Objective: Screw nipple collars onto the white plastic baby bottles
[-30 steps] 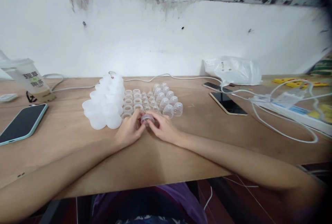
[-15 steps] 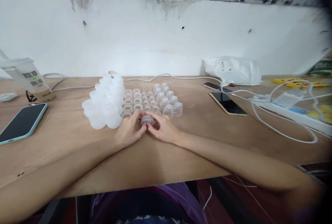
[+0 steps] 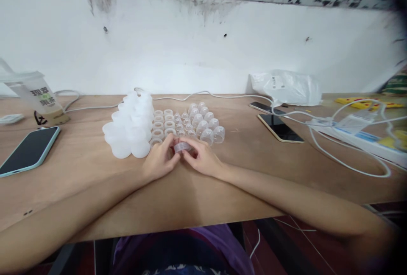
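Between the fingertips of both hands is a small translucent plastic ring [image 3: 182,147]. My left hand [image 3: 161,158] grips its left side, and my right hand [image 3: 202,158] has thumb and fingers closed on its right side. Just beyond my hands stand rows of whitish rings [image 3: 157,125], small clear nipple-shaped pieces [image 3: 181,126] and clear domed caps [image 3: 207,136]. Frosted white rounded containers [image 3: 127,128] are packed together at the left of these rows. My fingers hide part of the nearest rings and of the piece I hold.
On the left are a drink cup [image 3: 47,101] and a phone in a light-blue case [image 3: 30,150]. At right lie a dark-screened phone [image 3: 280,128], another phone [image 3: 266,108], a power strip [image 3: 359,137] with looping white cables, and a plastic bag [image 3: 288,88] by the wall.
The ring has tilted slightly between my fingertips, and my right fingers have shifted a little around it. The whole view has moved slightly; the pieces on the table stay in place.
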### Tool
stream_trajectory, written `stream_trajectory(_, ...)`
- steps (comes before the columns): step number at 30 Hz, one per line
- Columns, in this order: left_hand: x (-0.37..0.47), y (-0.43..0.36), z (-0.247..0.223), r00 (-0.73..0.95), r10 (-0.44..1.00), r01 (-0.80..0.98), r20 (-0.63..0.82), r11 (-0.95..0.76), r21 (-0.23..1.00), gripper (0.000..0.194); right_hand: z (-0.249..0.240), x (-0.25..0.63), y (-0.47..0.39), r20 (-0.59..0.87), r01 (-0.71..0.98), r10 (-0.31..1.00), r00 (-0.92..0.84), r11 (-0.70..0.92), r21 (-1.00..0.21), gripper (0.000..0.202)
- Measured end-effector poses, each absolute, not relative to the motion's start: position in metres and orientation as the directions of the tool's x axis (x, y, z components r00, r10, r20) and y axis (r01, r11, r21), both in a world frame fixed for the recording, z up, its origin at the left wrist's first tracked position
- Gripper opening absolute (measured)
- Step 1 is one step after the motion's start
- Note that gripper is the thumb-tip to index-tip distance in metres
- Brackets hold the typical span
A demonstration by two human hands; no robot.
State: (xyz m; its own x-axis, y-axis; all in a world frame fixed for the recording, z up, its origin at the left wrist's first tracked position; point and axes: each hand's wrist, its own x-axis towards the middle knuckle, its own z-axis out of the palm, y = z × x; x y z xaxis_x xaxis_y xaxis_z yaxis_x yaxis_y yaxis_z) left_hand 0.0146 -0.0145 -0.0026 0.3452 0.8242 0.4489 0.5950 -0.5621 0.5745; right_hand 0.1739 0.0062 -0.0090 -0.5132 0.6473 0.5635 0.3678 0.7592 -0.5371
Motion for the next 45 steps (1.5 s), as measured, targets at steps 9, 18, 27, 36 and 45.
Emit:
stream_trajectory(9,0.0134,-0.0138,-0.0053,0.319,0.831,0.655,0.456,-0.541,0.528,0.016,-0.0082,0.1755,0.0067,0.561,0.347,0.650,-0.513,0.754,-0.557,0.037)
stream_trajectory(18,0.0098,-0.0104,-0.0051,0.247,0.828,0.660,0.503,-0.525,0.538,0.014,-0.0118,0.1743,0.0069,0.572,0.341,0.711,-0.408,0.700,-0.627,0.017)
stream_trajectory(27,0.0141,-0.0143,0.0004,0.246,0.826,0.637,0.506,-0.532,0.558,0.012,-0.0128,0.1749,0.0068,0.600,0.330,0.710,-0.369,0.704,-0.629,0.012)
stream_trajectory(36,0.0145,-0.0152,-0.0042,0.191,0.859,0.596,0.475,-0.486,0.639,0.010,-0.0108,0.1754,0.0077,0.661,0.280,0.639,-0.395,0.768,-0.575,0.019)
stream_trajectory(45,0.0155,-0.0162,-0.0069,0.235,0.833,0.572,0.500,-0.535,0.622,0.017,-0.0075,0.1771,0.0048,0.653,0.311,0.518,-0.552,0.855,-0.415,0.033)
